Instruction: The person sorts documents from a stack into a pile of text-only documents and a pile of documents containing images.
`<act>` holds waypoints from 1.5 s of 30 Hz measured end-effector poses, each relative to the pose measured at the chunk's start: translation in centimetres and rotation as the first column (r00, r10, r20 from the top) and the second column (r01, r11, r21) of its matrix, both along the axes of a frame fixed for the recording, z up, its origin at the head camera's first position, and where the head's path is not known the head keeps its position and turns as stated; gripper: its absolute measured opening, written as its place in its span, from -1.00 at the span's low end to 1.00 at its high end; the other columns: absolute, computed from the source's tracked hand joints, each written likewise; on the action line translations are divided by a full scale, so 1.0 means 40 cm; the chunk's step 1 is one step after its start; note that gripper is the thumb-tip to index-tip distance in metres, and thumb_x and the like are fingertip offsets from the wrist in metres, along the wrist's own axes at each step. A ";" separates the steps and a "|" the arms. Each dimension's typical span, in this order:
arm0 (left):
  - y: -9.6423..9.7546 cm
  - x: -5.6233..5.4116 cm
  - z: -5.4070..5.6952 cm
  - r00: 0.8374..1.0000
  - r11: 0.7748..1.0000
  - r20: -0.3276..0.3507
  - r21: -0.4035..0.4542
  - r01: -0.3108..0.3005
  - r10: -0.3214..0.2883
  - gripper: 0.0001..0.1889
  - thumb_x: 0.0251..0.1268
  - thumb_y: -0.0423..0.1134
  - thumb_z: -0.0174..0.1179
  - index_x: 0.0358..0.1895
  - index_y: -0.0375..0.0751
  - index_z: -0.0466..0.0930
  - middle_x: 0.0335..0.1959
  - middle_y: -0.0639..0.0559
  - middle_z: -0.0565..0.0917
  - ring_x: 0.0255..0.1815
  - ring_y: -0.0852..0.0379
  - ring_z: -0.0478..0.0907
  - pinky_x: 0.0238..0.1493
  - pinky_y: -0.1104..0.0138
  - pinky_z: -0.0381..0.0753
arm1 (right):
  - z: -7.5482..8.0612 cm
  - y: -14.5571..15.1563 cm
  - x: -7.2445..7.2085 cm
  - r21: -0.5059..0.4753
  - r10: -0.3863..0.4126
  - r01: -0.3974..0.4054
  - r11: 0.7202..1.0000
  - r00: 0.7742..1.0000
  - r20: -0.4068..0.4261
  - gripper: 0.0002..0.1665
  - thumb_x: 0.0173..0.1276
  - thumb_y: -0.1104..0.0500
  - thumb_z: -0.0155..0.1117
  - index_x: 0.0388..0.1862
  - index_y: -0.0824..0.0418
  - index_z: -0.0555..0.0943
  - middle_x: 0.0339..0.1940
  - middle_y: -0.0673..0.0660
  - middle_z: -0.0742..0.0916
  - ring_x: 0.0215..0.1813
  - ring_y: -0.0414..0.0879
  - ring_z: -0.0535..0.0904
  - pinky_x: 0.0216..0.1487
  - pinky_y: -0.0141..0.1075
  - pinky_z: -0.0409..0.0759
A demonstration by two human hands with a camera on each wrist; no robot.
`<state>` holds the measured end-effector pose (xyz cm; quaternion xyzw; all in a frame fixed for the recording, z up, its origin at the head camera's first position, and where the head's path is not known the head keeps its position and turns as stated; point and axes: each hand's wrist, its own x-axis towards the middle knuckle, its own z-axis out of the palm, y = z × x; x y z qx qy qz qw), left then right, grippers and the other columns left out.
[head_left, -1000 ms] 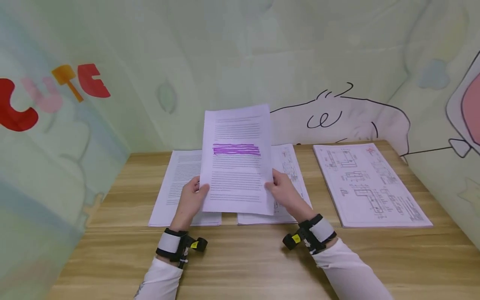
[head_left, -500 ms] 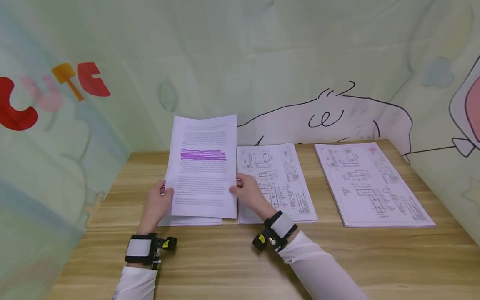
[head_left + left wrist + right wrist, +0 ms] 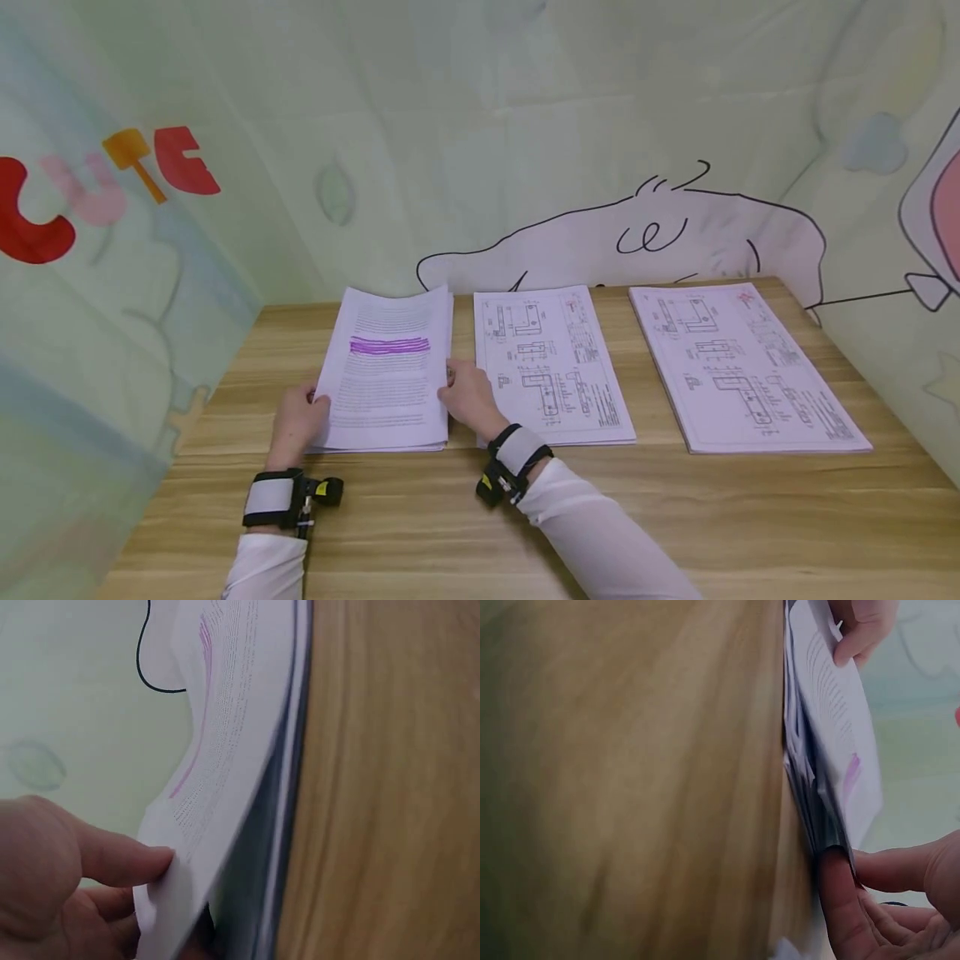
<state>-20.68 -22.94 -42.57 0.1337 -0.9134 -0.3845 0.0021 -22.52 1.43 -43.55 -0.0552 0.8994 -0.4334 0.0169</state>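
Purple-highlighted text page (image 3: 382, 392) bowed and hovering right over the left paper stack (image 3: 797, 742), with a gap between them showing in both wrist views. Pinched at the left edge by the left hand (image 3: 296, 421), thumb on top, and at the right edge by the right hand (image 3: 472, 400), fingers underneath.

Biggest worry here: a crooked landing, probably from letting go with one hand first. Also wary of that bend near the left thumb, could easily crease under a harder squeeze. Could snag some top sheets too, thanks to those right fingers sitting so close to the pile.

Next one out, the middle stack of technical drawings (image 3: 551, 367), just beside the right hand. Touching or not? Can't tell. Easy to nudge askew on the wooden table (image 3: 420, 533) with a sloppy wrist. Far stack of drawings (image 3: 742, 367) well apart, so pretty safe.
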 end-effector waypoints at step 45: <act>0.174 -0.007 0.065 0.940 0.978 -0.275 -0.029 0.204 -0.204 -0.60 0.31 -0.21 0.01 0.16 -0.33 0.42 0.10 -0.29 0.46 0.09 -0.19 0.38 0.06 0.04 0.34 | 0.128 0.430 0.069 0.246 0.087 -0.039 0.968 0.979 -0.184 -0.60 0.32 0.05 0.13 0.10 0.14 0.53 -0.21 0.07 0.69 -0.34 -0.12 0.54 -0.45 -0.32 0.47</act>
